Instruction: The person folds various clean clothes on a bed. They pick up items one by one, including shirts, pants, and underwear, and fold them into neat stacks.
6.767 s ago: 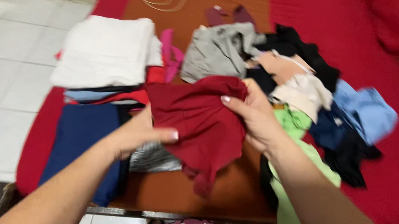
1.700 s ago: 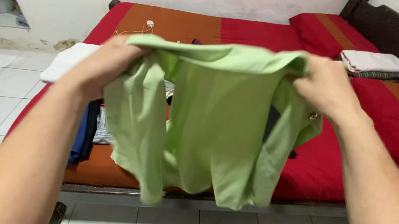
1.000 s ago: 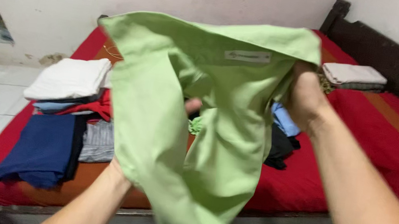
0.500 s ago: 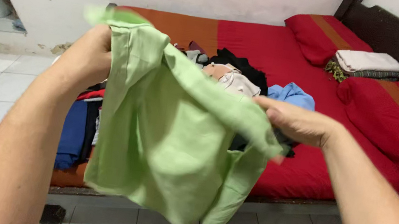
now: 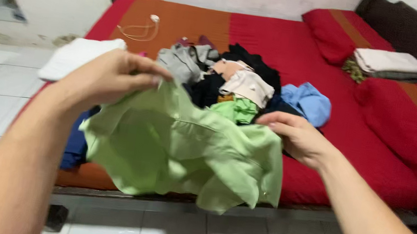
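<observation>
Over the bed (image 5: 371, 118), green shirt (image 5: 182, 151) now lowered, bunched.

Loose clothes pile (image 5: 240, 83) crowds the bed's (image 5: 380, 135) middle just beyond the green shirt (image 5: 182, 151), folded stack (image 5: 81, 53) hemming the left edge, while open red mattress runs free to the right, up to the pillows (image 5: 340, 32).

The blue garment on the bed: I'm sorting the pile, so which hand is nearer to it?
Right. The right hand is just below-left of the blue garment; the left hand is far across the clothes pile.
</observation>
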